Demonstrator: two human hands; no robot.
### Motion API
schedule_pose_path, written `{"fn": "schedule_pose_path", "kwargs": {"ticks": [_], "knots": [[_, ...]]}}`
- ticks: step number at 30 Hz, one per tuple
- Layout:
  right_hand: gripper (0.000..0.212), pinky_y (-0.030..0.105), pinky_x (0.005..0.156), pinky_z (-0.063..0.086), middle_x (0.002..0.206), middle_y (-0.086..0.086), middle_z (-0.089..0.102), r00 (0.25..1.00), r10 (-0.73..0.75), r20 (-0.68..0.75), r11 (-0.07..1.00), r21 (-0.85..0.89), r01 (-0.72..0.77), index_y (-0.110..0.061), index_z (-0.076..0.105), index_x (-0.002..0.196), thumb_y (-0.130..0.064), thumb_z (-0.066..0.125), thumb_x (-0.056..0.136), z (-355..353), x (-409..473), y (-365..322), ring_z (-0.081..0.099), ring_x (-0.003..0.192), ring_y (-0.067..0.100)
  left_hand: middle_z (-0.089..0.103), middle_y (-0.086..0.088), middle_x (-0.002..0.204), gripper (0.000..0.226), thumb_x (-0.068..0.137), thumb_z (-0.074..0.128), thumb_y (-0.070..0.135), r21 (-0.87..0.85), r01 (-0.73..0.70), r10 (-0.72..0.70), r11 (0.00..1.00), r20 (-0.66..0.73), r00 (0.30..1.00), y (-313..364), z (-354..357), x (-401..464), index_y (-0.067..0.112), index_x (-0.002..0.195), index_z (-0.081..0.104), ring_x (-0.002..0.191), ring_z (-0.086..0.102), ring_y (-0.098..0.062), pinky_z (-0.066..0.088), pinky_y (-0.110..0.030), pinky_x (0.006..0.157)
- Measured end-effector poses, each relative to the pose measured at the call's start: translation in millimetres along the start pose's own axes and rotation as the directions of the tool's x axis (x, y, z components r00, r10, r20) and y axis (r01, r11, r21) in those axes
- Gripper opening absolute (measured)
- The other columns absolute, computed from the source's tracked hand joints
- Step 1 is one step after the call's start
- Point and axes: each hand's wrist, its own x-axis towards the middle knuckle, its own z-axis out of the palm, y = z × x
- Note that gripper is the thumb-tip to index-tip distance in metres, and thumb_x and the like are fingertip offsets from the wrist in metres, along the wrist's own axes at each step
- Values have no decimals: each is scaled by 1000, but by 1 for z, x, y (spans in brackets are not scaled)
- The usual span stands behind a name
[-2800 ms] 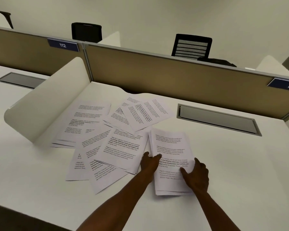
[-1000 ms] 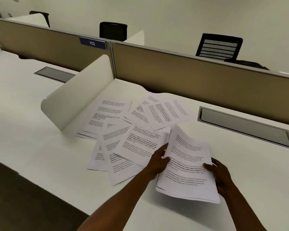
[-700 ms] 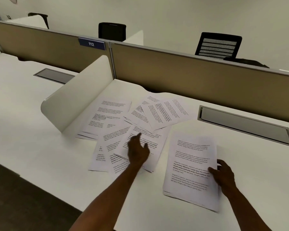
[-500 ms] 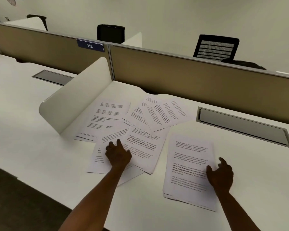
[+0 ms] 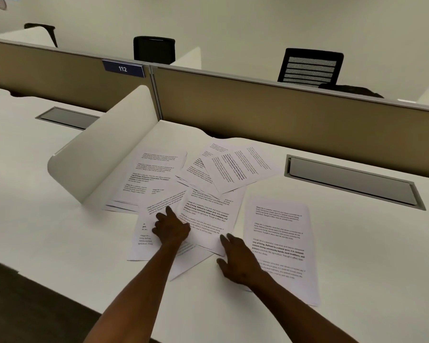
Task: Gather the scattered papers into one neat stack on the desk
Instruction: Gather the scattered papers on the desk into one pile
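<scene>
I have one stack (image 5: 280,246) squared up on the desk (image 5: 357,243), just right of my right hand (image 5: 238,262). Most loose papers (image 5: 203,194) are not gathered yet (a fan reaching toward the divider (image 5: 104,149)). My left hand (image 5: 171,227) lies flat on them, fingers apart; the right, open, touches a sheet's corner. The overlapping sheets will snag; the cable tray (image 5: 352,181) stays clear.

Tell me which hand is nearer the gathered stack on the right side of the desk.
Right. The right hand lies just beside the gathered stack, at its left edge; the left hand rests farther left on the scattered sheets.
</scene>
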Motion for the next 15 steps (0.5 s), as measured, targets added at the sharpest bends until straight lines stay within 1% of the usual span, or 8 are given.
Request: {"fn": "schedule_pose_path", "kwargs": {"ticks": [2,4,6,8,10,12,14,15], "knots": [[70,40,120,20,164,13,9,999,-5,42,993,-117,10,-13,17,155,-41,44,97,5,2,-2,13,150,27,40,-21,141,89,80,71,48,-91,39,-37,995,24,999,3,0,0,12,149,26,130,44,-39,31,-50,109],[70,41,120,21,164,13,8,999,-4,38,990,-137,9,-12,18,155,-41,44,97,6,1,-2,13,149,27,50,-19,139,82,80,71,51,-212,69,-61,975,41,997,5,0,1,9,143,38,131,46,-38,31,-52,110],[70,40,119,22,164,11,10,1000,-11,15,993,-121,12,-14,20,154,-43,45,96,7,1,1,14,149,26,62,-16,129,68,80,73,48,-382,84,-49,920,100,994,7,-3,1,7,131,55,119,57,-33,42,-47,103],[72,38,119,22,164,9,12,1000,-3,10,996,-88,3,-16,22,154,-45,48,95,6,2,3,14,149,24,68,-18,120,52,84,74,35,-596,138,-20,791,199,980,11,-7,0,3,123,62,103,65,-30,54,-40,90],[74,36,119,22,164,8,15,1000,-1,6,999,-46,2,-16,24,154,-47,51,93,4,3,5,15,149,23,65,-22,122,44,88,70,14,-746,256,-20,615,310,950,17,-11,-2,-1,128,58,107,64,-36,56,-45,90],[76,33,117,23,161,7,23,1000,-1,-14,1000,22,1,-16,30,152,-52,54,90,0,5,6,22,147,22,60,-25,128,45,91,62,0,-819,331,9,469,379,925,22,-15,-5,-1,134,50,115,59,-42,54,-52,91],[78,30,112,31,154,6,37,996,50,-74,982,186,-35,-17,37,149,-58,58,86,-8,8,6,36,139,21,57,-27,131,47,91,57,-6,-860,354,57,369,401,915,24,-17,-6,-1,137,46,118,57,-45,54,-53,86],[81,31,109,37,150,4,42,988,116,-100,939,334,-77,-19,40,147,-61,62,82,-13,8,7,44,132,20,57,-28,132,48,91,56,-7,-874,359,81,327,405,911,24,-18,-6,-2,138,46,117,57,-45,54,-51,83]]}}
